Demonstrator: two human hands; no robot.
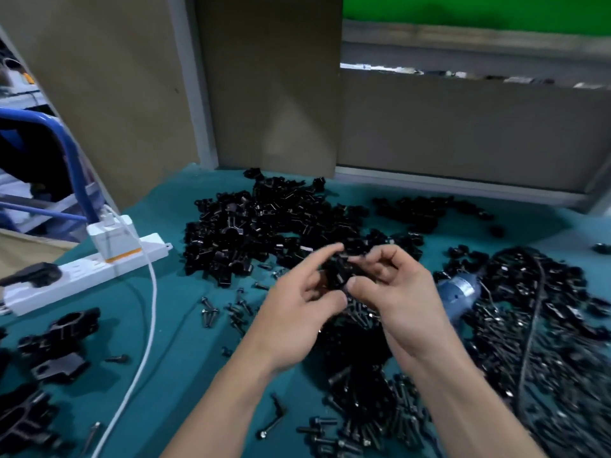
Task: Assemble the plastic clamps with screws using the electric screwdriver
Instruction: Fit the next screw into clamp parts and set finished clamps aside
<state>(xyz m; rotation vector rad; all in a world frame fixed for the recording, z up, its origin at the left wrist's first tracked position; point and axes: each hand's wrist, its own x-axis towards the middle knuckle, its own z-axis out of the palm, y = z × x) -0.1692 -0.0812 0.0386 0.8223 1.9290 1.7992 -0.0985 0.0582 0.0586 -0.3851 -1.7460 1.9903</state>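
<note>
Both hands meet above the middle of the teal table (172,345), holding one black plastic clamp (340,271) between them. My left hand (297,309) grips the clamp from the left with thumb and curled fingers, its index finger stretched over the top. My right hand (393,292) pinches the clamp from the right. A grey-blue electric screwdriver (458,292) lies on the table just right of my right hand, partly hidden by it. A large heap of black clamp parts (264,226) lies behind the hands. Black screws (363,408) are piled under and in front of my wrists.
A white power strip (86,276) with a white charger (112,238) and a black plug lies at the left; a white cable (145,342) runs toward me. Assembled black clamps (62,338) sit at the left edge. More black parts (535,325) and a black cord cover the right. Brown panels stand behind.
</note>
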